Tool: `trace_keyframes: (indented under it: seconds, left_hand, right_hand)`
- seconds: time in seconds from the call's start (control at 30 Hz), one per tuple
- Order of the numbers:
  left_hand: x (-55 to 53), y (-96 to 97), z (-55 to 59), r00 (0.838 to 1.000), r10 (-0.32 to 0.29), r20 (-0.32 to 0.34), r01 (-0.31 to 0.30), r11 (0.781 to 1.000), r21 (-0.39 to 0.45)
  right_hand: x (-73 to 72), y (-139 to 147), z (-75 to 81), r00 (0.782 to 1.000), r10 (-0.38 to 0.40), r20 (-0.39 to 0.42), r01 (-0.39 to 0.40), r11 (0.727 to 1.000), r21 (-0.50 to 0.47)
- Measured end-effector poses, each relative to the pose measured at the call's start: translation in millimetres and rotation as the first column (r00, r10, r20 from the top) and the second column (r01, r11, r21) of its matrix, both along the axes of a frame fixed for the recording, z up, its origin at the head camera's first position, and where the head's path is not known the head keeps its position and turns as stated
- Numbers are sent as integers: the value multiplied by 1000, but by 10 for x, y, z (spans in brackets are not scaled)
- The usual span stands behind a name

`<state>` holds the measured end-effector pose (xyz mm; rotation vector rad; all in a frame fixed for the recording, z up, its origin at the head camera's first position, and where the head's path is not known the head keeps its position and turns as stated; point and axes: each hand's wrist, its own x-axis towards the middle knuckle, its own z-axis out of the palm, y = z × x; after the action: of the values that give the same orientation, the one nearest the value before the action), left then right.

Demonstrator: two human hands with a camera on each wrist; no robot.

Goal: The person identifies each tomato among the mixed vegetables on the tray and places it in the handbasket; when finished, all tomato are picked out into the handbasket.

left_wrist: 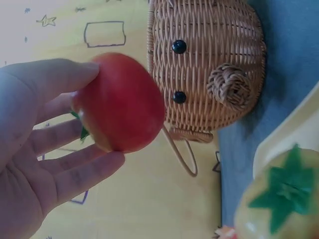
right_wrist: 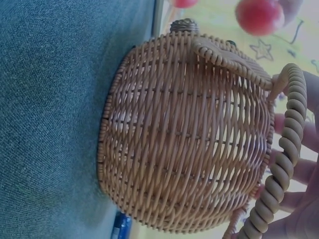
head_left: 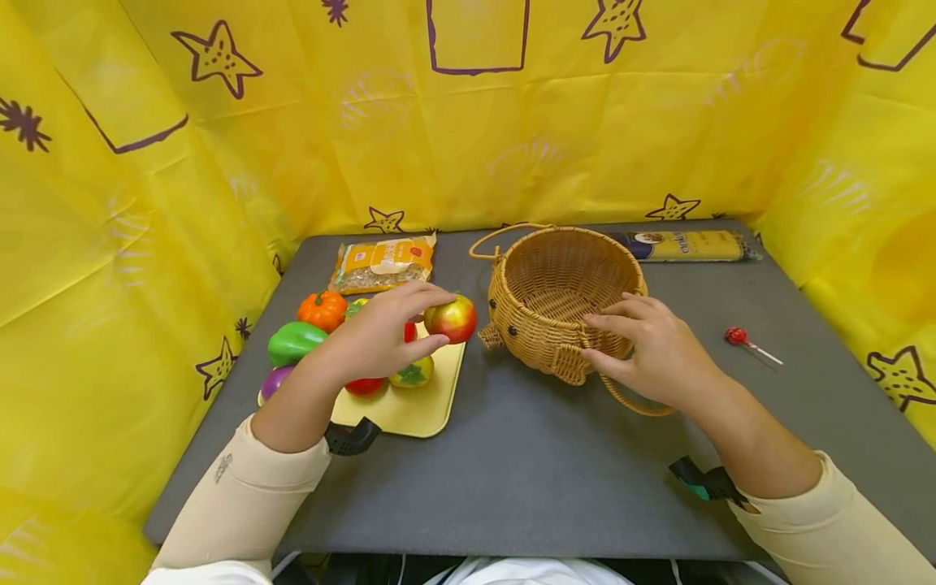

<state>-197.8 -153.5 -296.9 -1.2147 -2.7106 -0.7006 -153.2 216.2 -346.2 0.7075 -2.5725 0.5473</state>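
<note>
Head view: we record the left hand (head_left: 391,331) pinching a red-and-yellow tomato (head_left: 457,322), raised between the yellow tray (head_left: 413,416) and the wicker basket (head_left: 537,340). We see the right hand (head_left: 654,351) gripping the basket's rim; a red lollipop (head_left: 737,335) lies to its right.

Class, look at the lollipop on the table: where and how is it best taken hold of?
Probably pinch the lollipop by its white stick, with the right hand coming from above on the right: the thin stick points right and toward the person, away from the round red head, which could slip or roll.
</note>
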Motion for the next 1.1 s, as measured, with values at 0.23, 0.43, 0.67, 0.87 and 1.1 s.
trace_keyframes:
  seconds: [0.23,0.43,0.67,0.87,1.1]
  left_hand:
    - [-204,249,104,999,21,-44,-19,998,52]
    - [-356,551,192,996,26,-90,-17,996,89]
    - [-477,936,188,998,7,-65,-5,1000,17]
    - [-531,1162,28,1000,-21,-2,21,999,-39]
    - [-582,1257,-90,997,-55,58,60,995,-83]
  right_hand:
    - [-3,-13,-27,1000,1,-1,0,1000,4]
    - [0,-6,-39,1000,4,-11,-4,1000,3]
    - [0,-8,-29,1000,12,-24,-12,1000,-4]
    - [-8,-12,-24,1000,10,-25,-10,1000,-5]
    - [-14,-5,-20,999,9,-35,-10,1000,-9]
